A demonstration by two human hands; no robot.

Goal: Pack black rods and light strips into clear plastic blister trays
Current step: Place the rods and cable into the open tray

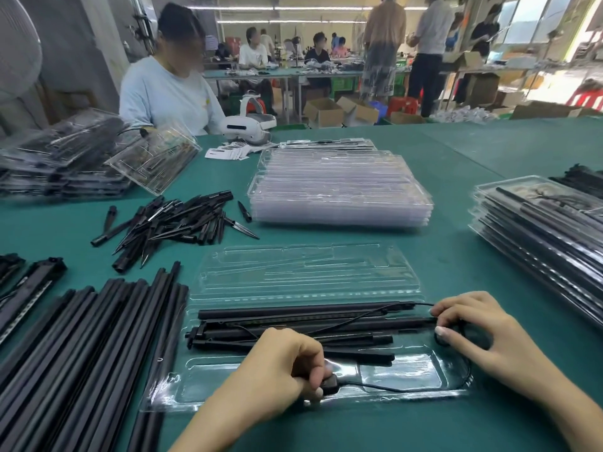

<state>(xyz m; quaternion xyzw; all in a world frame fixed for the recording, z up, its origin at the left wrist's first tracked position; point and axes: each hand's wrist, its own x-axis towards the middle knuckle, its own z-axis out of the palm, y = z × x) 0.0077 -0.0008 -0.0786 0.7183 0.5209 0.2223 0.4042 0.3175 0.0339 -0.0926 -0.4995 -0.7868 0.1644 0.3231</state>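
Observation:
An open clear blister tray [408, 370] lies on the green table before me, lid half folded back. Black rods [293, 313] and a light strip [310, 321] sit in its far grooves. A thin black cable [391, 388] runs along the tray's near pocket. My left hand [280, 373] pinches a small black plug [329, 384] at the cable's end, low in the tray. My right hand [470, 331] holds the coiled cable [440, 337] at the tray's right end, beside the rod tips.
Long black rods [81, 353] lie in a heap at left, short black spikes [176, 220] behind them. A stack of empty trays [339, 190] stands at centre back. Packed trays [548, 230] are piled at right and far left [65, 158]. A person [166, 89] sits opposite.

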